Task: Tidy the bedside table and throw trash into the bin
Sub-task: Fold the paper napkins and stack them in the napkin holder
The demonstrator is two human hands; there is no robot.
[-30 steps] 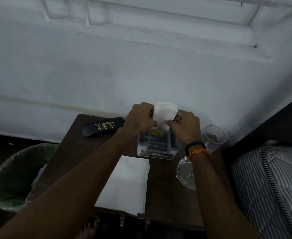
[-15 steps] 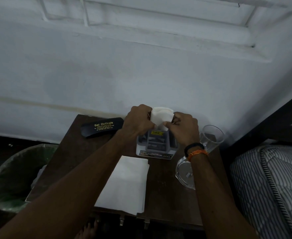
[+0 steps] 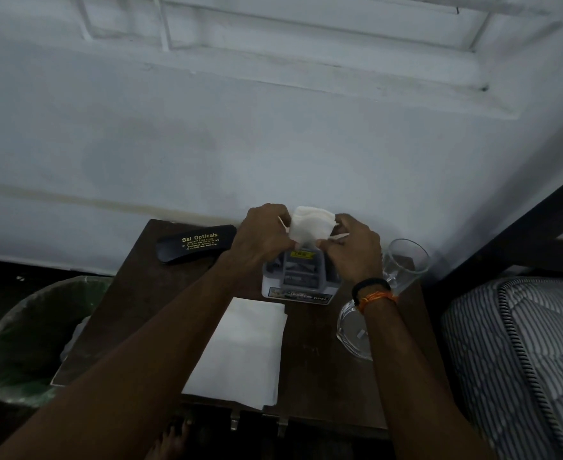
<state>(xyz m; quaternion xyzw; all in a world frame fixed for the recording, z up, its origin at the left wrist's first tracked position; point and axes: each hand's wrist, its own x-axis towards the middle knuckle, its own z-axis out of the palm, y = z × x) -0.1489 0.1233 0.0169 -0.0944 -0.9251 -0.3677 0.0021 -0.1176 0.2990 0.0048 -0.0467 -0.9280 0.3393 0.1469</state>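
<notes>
Nearest the person, a stack of white paper napkins (image 3: 240,346) lies flat on the front of the dark wooden table (image 3: 310,370), with a clear glass dish (image 3: 351,330) to its right, partly under the right forearm. Beyond the napkins sits a small grey box (image 3: 298,280) with printed labels, and a clear drinking glass (image 3: 404,263) stands to the right of it. Above the box both hands meet: the left hand (image 3: 261,232) and the right hand (image 3: 353,247) each have fingers curled round the edges of a white tissue (image 3: 310,225), so both grips are closed on it and it hangs in the air over the box, off the table. Further back on the left a black glasses case (image 3: 195,243) rests near the wall. The green-lined bin (image 3: 24,343) stands on the floor just left of the table, and a striped mattress (image 3: 519,360) lies to the right. The step in hand looks like folding or bunching the tissue, though whether it counts as trash is unclear. If it does, the next move calls for one hand carrying it left, over the table edge and down into the bin
</notes>
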